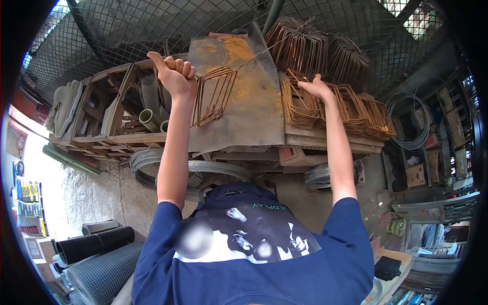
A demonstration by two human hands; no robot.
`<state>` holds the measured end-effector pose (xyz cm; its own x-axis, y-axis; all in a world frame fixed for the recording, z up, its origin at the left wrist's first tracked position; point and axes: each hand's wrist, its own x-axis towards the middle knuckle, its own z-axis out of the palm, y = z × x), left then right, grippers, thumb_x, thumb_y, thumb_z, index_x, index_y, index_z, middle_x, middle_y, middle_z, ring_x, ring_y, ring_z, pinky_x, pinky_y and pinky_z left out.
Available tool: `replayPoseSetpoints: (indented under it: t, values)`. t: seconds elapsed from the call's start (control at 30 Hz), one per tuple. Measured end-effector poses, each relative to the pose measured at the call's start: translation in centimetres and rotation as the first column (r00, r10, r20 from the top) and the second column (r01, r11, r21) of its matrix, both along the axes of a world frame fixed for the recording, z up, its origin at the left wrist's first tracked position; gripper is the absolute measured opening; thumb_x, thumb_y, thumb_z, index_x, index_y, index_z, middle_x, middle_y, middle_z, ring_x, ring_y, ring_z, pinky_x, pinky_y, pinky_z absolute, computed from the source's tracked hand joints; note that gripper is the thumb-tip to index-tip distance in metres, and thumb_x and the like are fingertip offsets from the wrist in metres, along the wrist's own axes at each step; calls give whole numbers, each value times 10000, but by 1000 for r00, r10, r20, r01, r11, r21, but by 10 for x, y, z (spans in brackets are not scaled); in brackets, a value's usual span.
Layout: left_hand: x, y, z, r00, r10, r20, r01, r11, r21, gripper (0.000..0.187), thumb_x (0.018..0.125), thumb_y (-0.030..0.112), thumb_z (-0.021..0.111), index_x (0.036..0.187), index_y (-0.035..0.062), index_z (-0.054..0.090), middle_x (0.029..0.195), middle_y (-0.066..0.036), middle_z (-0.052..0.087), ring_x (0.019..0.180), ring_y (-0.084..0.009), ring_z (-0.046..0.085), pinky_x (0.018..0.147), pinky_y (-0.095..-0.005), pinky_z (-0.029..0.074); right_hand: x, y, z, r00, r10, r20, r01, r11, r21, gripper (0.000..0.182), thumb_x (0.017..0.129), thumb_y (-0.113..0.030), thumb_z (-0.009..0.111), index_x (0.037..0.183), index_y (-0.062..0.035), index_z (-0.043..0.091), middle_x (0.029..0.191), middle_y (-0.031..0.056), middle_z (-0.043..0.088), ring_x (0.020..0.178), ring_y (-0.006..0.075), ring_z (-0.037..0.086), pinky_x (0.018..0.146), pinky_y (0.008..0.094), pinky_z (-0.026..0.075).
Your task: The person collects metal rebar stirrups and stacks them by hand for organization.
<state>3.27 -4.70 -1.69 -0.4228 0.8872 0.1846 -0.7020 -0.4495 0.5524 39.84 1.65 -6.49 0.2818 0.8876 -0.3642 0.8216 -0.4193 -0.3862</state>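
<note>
My left hand [175, 76] is raised in a fist with the thumb sticking up, closed on one end of a thin metal wire [254, 57]. Several rusty rectangular steel stirrups [216, 96] hang from that wire beside the fist, over a worn metal sheet [249, 117]. The wire's far end runs up toward a bundle of bent rods. On the right, my right hand [317, 89] reaches over a pile of rusty stirrups [302, 109], thumb apart and a finger stretched to the left at the pile's top. Its lower fingers are hidden.
Bundles of bent rods [300, 46] stand behind the pile against wire mesh. Left of the sheet is a wooden shelf box [114, 101] with tubes. Wire coils [145, 165] lie below the bench; another coil [409, 119] hangs right. Mesh rolls [104, 269] lie lower left.
</note>
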Motion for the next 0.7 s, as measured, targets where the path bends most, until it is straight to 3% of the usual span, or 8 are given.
replayPoseSetpoints:
  t: [0.2,0.27,0.33,0.37,0.47,0.6,0.67,0.7]
  values:
    - [0,-3,1,1000,-5,-14,5,1000,21,591,914,585,356,568,163,129,499,52,76,452,-87,55,414,-268,83,-8,13,-3,995,74,69,-70,995,-66,1181,681,-534,651,1400,66,-69,1421,300,223,1322,359,279,1078,383,292]
    - [-2,-4,1,1000,4,-8,-4,1000,17,591,915,584,356,568,163,128,500,52,74,453,-87,54,414,-268,82,0,16,0,995,80,56,-75,993,-91,1208,668,-555,644,1394,65,-96,1413,312,228,1319,358,285,1071,441,292]
    - [-4,-5,-2,1000,10,-26,-9,1000,19,595,914,584,361,565,161,130,499,53,73,452,-86,54,414,-268,82,9,16,2,996,-40,-75,42,999,29,1128,664,-558,619,1405,74,51,1393,311,276,1304,365,314,1028,494,328]
    - [-5,-5,-2,1000,11,-23,-10,1000,19,595,914,584,361,565,161,130,499,53,73,452,-86,54,414,-268,82,14,15,5,997,-39,-72,41,999,29,1128,664,-558,619,1405,74,51,1393,311,276,1304,365,314,1028,494,328]
    - [-4,-6,0,1000,15,-28,-14,1000,17,599,911,586,367,562,160,132,497,54,74,452,-86,54,413,-268,82,29,12,18,929,-123,-348,131,991,1,791,690,-502,568,1335,-103,343,1351,326,327,1142,410,480,917,494,412]
    - [-2,-6,0,1000,16,-22,-16,1000,6,602,908,591,369,561,160,132,497,54,74,451,-85,56,413,-269,82,39,1,34,865,-39,-500,19,999,-46,869,707,-491,552,1395,-63,240,1333,385,291,1163,446,452,940,490,401]
    - [-1,-5,0,1000,11,-24,-11,1000,7,602,906,592,370,561,160,132,497,54,74,450,-84,57,412,-269,82,41,-7,34,646,-175,-743,178,981,-77,936,728,-476,533,1434,-26,113,1325,417,261,1202,462,403,982,496,362]
    - [0,-5,0,1000,9,-16,-9,1000,2,603,906,594,369,561,161,132,496,54,75,450,-84,58,413,-268,83,43,-8,30,648,-160,-745,162,984,-70,957,756,-472,508,1437,0,28,1316,425,264,1201,464,400,990,498,353]
